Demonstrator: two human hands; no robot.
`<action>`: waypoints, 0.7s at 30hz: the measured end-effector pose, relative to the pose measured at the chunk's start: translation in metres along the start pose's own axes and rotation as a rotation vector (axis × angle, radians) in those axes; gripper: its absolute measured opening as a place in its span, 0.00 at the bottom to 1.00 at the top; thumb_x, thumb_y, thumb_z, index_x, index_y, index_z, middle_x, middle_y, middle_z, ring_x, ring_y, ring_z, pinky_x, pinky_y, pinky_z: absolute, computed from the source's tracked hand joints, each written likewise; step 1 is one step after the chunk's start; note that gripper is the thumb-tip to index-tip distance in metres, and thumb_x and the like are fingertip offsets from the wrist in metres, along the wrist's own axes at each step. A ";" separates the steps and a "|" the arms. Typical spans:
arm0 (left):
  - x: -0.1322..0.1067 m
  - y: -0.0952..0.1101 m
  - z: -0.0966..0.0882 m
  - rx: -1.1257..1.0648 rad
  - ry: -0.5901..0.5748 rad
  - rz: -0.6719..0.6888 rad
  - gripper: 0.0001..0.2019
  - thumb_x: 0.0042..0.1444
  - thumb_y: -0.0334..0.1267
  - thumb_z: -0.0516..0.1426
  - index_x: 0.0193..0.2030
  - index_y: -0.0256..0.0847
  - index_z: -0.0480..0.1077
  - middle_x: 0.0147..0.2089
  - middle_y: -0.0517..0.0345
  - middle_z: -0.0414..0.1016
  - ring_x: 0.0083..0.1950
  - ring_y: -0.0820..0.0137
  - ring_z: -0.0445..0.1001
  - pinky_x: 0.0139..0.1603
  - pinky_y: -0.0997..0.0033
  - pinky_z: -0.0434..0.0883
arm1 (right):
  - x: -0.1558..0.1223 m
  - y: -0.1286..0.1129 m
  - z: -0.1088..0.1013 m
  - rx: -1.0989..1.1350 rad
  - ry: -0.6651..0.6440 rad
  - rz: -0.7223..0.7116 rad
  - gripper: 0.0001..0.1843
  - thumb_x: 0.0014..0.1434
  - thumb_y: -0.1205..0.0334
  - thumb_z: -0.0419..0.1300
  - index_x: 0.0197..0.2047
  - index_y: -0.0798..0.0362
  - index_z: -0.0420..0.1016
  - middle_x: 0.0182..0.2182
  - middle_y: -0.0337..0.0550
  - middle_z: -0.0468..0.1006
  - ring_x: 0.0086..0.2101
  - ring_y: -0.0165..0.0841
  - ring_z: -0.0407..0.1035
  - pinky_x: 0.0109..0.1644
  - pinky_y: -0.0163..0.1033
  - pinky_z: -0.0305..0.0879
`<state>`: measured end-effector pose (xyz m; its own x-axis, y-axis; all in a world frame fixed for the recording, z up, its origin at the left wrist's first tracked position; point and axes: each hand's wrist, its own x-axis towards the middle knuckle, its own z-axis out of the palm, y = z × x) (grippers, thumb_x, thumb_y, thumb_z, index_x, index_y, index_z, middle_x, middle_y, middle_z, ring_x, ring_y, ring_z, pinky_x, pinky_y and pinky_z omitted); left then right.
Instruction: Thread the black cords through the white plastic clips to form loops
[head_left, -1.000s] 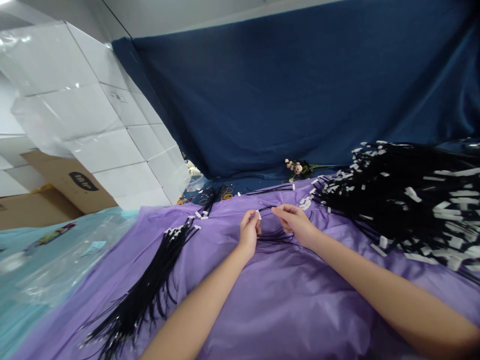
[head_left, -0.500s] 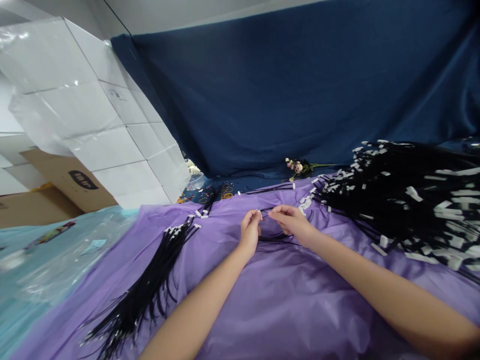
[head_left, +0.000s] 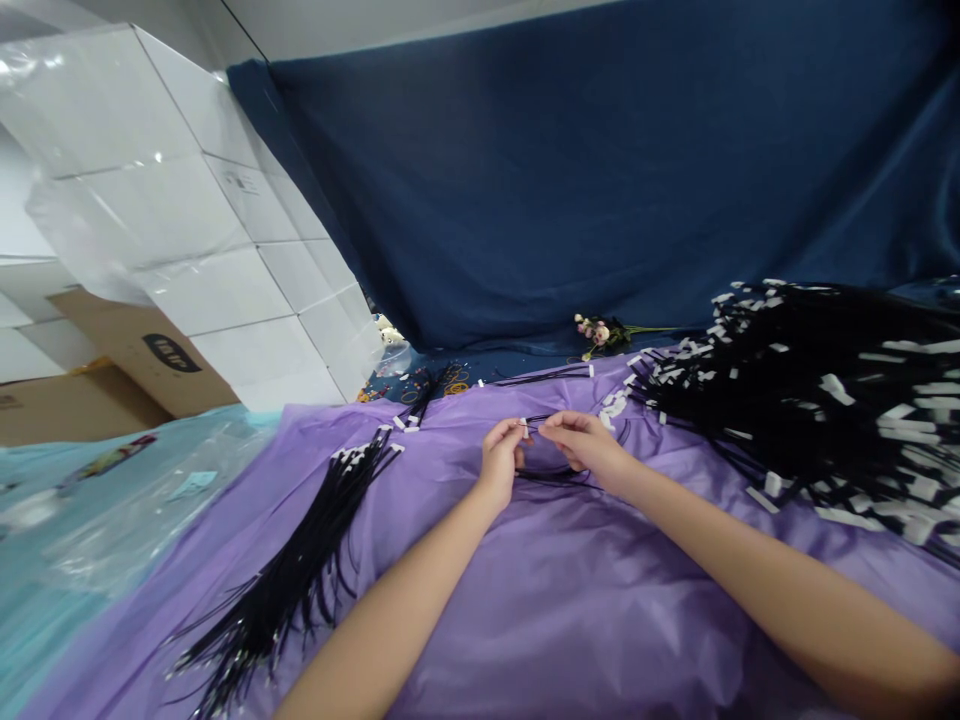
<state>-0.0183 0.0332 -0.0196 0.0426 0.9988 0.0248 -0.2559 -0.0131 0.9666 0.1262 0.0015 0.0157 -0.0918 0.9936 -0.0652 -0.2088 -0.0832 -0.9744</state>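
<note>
Close together over the purple cloth (head_left: 600, 590), both of my hands pinch one thin black cord (head_left: 551, 474) with a white tag. My left hand (head_left: 501, 460) is closed on the cord at its white tag (head_left: 524, 428). Just to the right, my right hand (head_left: 585, 446) has thumb and fingertips together on the same cord. The cord's slack hangs in a loop below the hands. Left of them lies a long bundle of black cords (head_left: 300, 560) with white tags at its far end.
A large heap of black cords (head_left: 810, 380) with white tags covers the right side. Behind are an artificial flower sprig (head_left: 596, 332) and a dark blue curtain (head_left: 540, 180). White boxes (head_left: 187, 210) and an open cardboard box (head_left: 142, 350) stand left, near a clear plastic bag (head_left: 142, 530).
My hands stay almost in place, still pinching the cord. The white tag shows a little more clear of my left fingertips. The whole view has shifted slightly.
</note>
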 end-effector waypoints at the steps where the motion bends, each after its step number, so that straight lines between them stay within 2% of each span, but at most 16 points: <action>1: 0.001 -0.001 -0.001 -0.001 -0.001 -0.006 0.12 0.46 0.44 0.62 0.32 0.38 0.71 0.24 0.64 0.70 0.13 0.82 0.54 0.14 0.77 0.46 | 0.000 0.001 0.000 -0.006 0.002 0.003 0.22 0.38 0.47 0.71 0.27 0.53 0.69 0.15 0.28 0.61 0.13 0.18 0.44 0.16 0.29 0.35; 6: 0.004 -0.005 -0.003 -0.023 0.011 -0.025 0.11 0.46 0.44 0.63 0.32 0.39 0.70 0.26 0.64 0.70 0.13 0.82 0.54 0.14 0.77 0.45 | 0.001 0.004 -0.001 -0.051 0.033 -0.016 0.20 0.41 0.48 0.69 0.27 0.53 0.69 0.16 0.29 0.62 0.13 0.19 0.45 0.15 0.29 0.37; 12: 0.006 -0.004 -0.004 -0.075 0.032 -0.056 0.16 0.45 0.49 0.65 0.30 0.40 0.69 0.15 0.71 0.54 0.13 0.81 0.52 0.16 0.78 0.45 | 0.003 0.006 -0.001 -0.128 0.106 -0.151 0.16 0.43 0.50 0.67 0.23 0.53 0.69 0.15 0.32 0.63 0.15 0.22 0.49 0.18 0.32 0.42; 16: 0.005 0.000 -0.002 -0.109 -0.003 -0.080 0.17 0.44 0.50 0.66 0.30 0.39 0.69 0.14 0.71 0.52 0.12 0.81 0.50 0.16 0.77 0.44 | 0.005 0.009 -0.004 -0.203 0.127 -0.254 0.15 0.44 0.51 0.66 0.21 0.53 0.69 0.16 0.34 0.65 0.19 0.25 0.55 0.23 0.33 0.49; 21: 0.003 0.002 0.000 -0.144 -0.044 -0.092 0.17 0.43 0.48 0.66 0.30 0.38 0.69 0.14 0.71 0.53 0.12 0.81 0.49 0.16 0.77 0.44 | 0.005 0.014 -0.006 -0.316 0.130 -0.337 0.13 0.47 0.55 0.64 0.22 0.54 0.69 0.17 0.36 0.68 0.21 0.27 0.58 0.26 0.34 0.52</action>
<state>-0.0191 0.0359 -0.0180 0.1132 0.9924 -0.0478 -0.3850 0.0882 0.9187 0.1282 0.0062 0.0005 0.0573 0.9643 0.2585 0.1021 0.2519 -0.9623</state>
